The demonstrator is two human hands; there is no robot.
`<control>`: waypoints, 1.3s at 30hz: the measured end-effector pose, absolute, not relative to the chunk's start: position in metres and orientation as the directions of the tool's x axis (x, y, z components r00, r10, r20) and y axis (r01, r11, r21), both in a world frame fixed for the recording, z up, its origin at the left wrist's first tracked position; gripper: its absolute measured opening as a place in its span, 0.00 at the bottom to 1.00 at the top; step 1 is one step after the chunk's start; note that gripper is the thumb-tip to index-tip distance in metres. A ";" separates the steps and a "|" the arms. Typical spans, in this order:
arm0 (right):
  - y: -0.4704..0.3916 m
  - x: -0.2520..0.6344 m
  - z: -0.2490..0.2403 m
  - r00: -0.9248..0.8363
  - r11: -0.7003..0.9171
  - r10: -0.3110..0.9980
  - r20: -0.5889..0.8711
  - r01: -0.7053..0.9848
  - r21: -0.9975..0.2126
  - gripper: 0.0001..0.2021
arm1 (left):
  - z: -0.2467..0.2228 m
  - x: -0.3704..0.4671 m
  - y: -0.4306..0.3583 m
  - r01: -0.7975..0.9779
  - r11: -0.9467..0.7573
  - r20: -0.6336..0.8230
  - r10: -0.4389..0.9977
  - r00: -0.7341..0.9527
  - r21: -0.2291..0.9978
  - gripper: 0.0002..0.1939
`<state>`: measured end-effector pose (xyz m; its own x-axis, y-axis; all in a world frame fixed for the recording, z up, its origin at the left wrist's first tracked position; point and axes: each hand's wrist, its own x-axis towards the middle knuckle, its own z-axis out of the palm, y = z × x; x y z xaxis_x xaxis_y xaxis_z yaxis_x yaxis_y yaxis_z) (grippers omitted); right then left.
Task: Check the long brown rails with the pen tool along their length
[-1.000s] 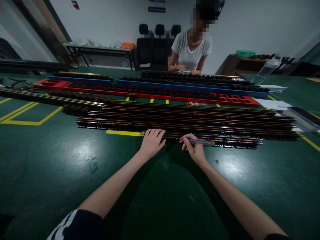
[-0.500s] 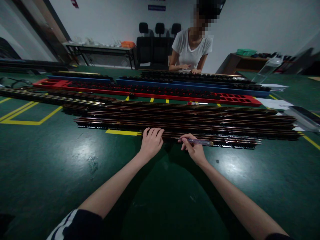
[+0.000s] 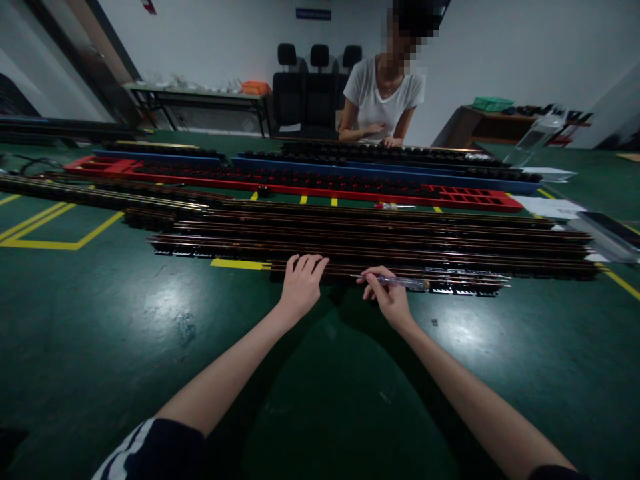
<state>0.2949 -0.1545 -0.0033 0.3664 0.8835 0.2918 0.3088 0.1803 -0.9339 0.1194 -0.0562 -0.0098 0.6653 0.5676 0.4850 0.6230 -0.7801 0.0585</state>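
Note:
My left hand point(image 3: 301, 287) lies across the front strip point(image 3: 465, 283), its fingers curled over the top; the thumb is mostly hidden. This long dark strip carries thin copper-coloured rods and has a toothed lower edge. My right hand point(image 3: 385, 293) is closed on a screwdriver point(image 3: 407, 283) with a clear handle. The handle points right, and the thin shaft points left over the strip, toward my left hand. Whether the tip touches the strip I cannot tell. Behind both hands lie several similar dark strips point(image 3: 380, 237), side by side.
A long red tray point(image 3: 480, 199) with dark parts lies beyond the strips, with blue trays point(image 3: 400, 172) behind it. Another screwdriver point(image 3: 387, 207) lies before the red tray. At the right are a phone-like dark slab point(image 3: 613, 230) and a clear bottle point(image 3: 537, 137). A person point(image 3: 383, 100) sits opposite.
The front strip has slid a little to the left under my hands. My left hand stays almost in place; the screwdriver has shifted slightly in my right hand.

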 end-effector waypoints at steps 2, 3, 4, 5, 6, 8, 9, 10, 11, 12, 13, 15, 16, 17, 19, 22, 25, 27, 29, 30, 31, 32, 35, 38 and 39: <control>-0.155 0.295 -0.004 0.373 0.183 0.879 0.297 0.310 -0.933 0.13 | -0.011 0.119 -0.056 0.624 -0.779 0.486 0.568 0.665 0.058 0.25; -0.155 0.296 -0.005 0.379 0.184 0.876 0.299 0.311 -0.932 0.13 | -0.011 0.119 -0.055 0.627 -0.777 0.486 0.571 0.662 0.059 0.25; -0.155 0.296 -0.005 0.388 0.183 0.871 0.302 0.313 -0.932 0.13 | -0.011 0.119 -0.055 0.632 -0.773 0.485 0.577 0.657 0.062 0.26; -0.155 0.296 -0.006 0.399 0.183 0.865 0.305 0.316 -0.931 0.13 | -0.011 0.118 -0.055 0.634 -0.770 0.484 0.581 0.654 0.067 0.26; -0.155 0.296 -0.006 0.407 0.182 0.860 0.308 0.318 -0.930 0.13 | -0.011 0.118 -0.054 0.633 -0.770 0.482 0.583 0.654 0.072 0.27; -0.155 0.297 -0.006 0.416 0.183 0.854 0.312 0.322 -0.929 0.13 | -0.010 0.117 -0.054 0.621 -0.779 0.481 0.577 0.660 0.082 0.27; -0.155 0.297 -0.006 0.416 0.184 0.854 0.313 0.322 -0.929 0.13 | -0.009 0.117 -0.054 0.613 -0.785 0.483 0.571 0.663 0.088 0.27; -0.155 0.296 -0.006 0.414 0.184 0.855 0.312 0.321 -0.929 0.13 | -0.008 0.117 -0.054 0.603 -0.792 0.485 0.565 0.667 0.095 0.27; -0.155 0.296 -0.006 0.411 0.183 0.858 0.310 0.320 -0.930 0.13 | -0.007 0.117 -0.054 0.593 -0.799 0.487 0.560 0.671 0.103 0.26; -0.155 0.296 -0.005 0.407 0.180 0.861 0.306 0.319 -0.931 0.13 | -0.006 0.116 -0.054 0.582 -0.806 0.485 0.555 0.676 0.111 0.25; -0.155 0.296 -0.005 0.403 0.176 0.864 0.301 0.319 -0.931 0.13 | -0.005 0.116 -0.054 0.570 -0.813 0.481 0.549 0.683 0.119 0.24; -0.155 0.297 -0.005 0.397 0.167 0.870 0.293 0.321 -0.932 0.14 | -0.004 0.117 -0.055 0.547 -0.827 0.469 0.537 0.701 0.129 0.22; -0.154 0.297 -0.005 0.394 0.166 0.872 0.292 0.324 -0.931 0.14 | -0.005 0.117 -0.055 0.539 -0.832 0.464 0.531 0.709 0.130 0.22; -0.154 0.297 -0.005 0.390 0.165 0.873 0.293 0.329 -0.930 0.14 | -0.005 0.118 -0.054 0.535 -0.835 0.461 0.528 0.713 0.128 0.21; -0.154 0.297 -0.005 0.384 0.166 0.874 0.298 0.340 -0.925 0.14 | -0.006 0.118 -0.054 0.536 -0.836 0.457 0.526 0.717 0.119 0.20; -0.154 0.297 -0.005 0.379 0.166 0.875 0.302 0.352 -0.921 0.14 | -0.008 0.119 -0.053 0.542 -0.834 0.456 0.524 0.719 0.102 0.19; -0.155 0.297 -0.005 0.380 0.166 0.875 0.300 0.348 -0.923 0.13 | -0.009 0.119 -0.053 0.543 -0.835 0.462 0.518 0.720 0.089 0.19; -0.154 0.297 -0.005 0.380 0.162 0.876 0.297 0.348 -0.923 0.13 | -0.009 0.119 -0.053 0.543 -0.835 0.467 0.515 0.719 0.086 0.18; -0.154 0.298 -0.005 0.379 0.161 0.877 0.296 0.349 -0.923 0.13 | -0.009 0.119 -0.053 0.543 -0.835 0.468 0.515 0.718 0.086 0.18; -0.154 0.298 -0.005 0.378 0.161 0.877 0.296 0.350 -0.923 0.14 | -0.009 0.120 -0.053 0.544 -0.835 0.466 0.517 0.718 0.088 0.18; -0.154 0.298 -0.005 0.379 0.162 0.876 0.298 0.350 -0.923 0.14 | -0.009 0.120 -0.053 0.545 -0.833 0.465 0.520 0.717 0.091 0.18; -0.154 0.298 -0.005 0.380 0.163 0.875 0.299 0.349 -0.923 0.14 | -0.009 0.120 -0.053 0.546 -0.833 0.463 0.522 0.717 0.094 0.18; -0.154 0.297 -0.005 0.386 0.159 0.874 0.296 0.347 -0.924 0.14 | -0.009 0.119 -0.053 0.543 -0.834 0.461 0.522 0.718 0.098 0.18; -0.154 0.297 -0.005 0.387 0.154 0.876 0.288 0.342 -0.927 0.14 | -0.009 0.119 -0.053 0.541 -0.835 0.461 0.519 0.719 0.097 0.18; -0.154 0.297 -0.005 0.386 0.155 0.876 0.288 0.340 -0.928 0.14 | -0.009 0.119 -0.053 0.541 -0.835 0.462 0.519 0.719 0.097 0.18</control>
<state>0.2971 -0.1543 -0.0051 0.3864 0.8761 0.2882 0.3395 0.1554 -0.9277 0.1193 -0.0529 -0.0091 0.7189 0.5192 0.4622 0.5410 -0.8354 0.0971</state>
